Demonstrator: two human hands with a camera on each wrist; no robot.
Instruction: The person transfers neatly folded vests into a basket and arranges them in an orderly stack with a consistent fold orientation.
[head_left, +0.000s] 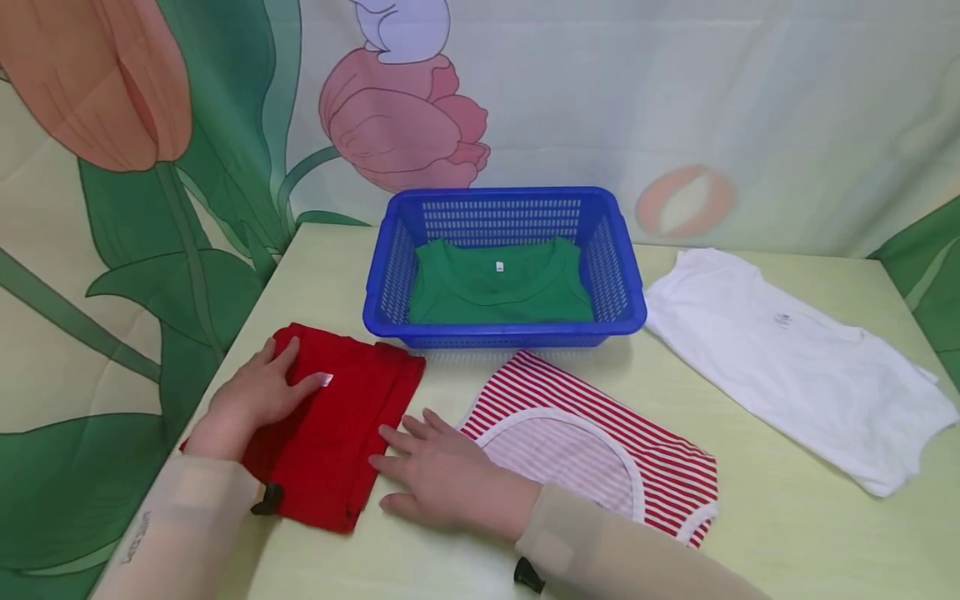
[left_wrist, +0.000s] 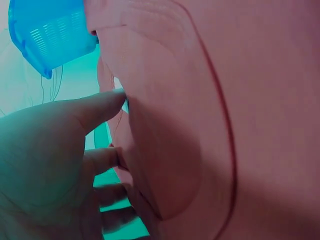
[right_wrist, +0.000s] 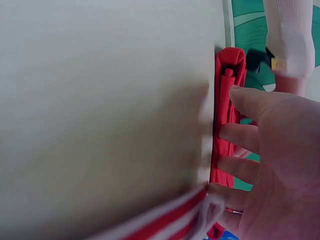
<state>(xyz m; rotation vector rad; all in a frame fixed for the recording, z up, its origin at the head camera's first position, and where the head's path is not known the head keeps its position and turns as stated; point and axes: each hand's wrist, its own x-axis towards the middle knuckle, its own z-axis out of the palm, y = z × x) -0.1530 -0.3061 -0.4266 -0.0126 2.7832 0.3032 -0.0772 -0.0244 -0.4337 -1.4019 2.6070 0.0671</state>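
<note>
A folded red garment [head_left: 330,450] with a small white label lies at the left of the table. My left hand [head_left: 258,396] rests on its upper left part, the thumb by the label. In the left wrist view the thumb and fingers of that hand [left_wrist: 55,155] meet the cloth with a gap between them. My right hand [head_left: 446,479] is spread between the red garment and a red-and-white striped top [head_left: 675,467], holding nothing. Its fingers [right_wrist: 240,137] overlap the red garment's folded edge in the right wrist view; whether they touch it, I cannot tell.
Behind the hands stands a blue plastic basket [head_left: 502,336] with a folded green sleeveless top [head_left: 502,308] inside. A folded white top [head_left: 810,367] lies at the right. A flower-printed curtain [head_left: 562,108] hangs behind the pale table [head_left: 750,533].
</note>
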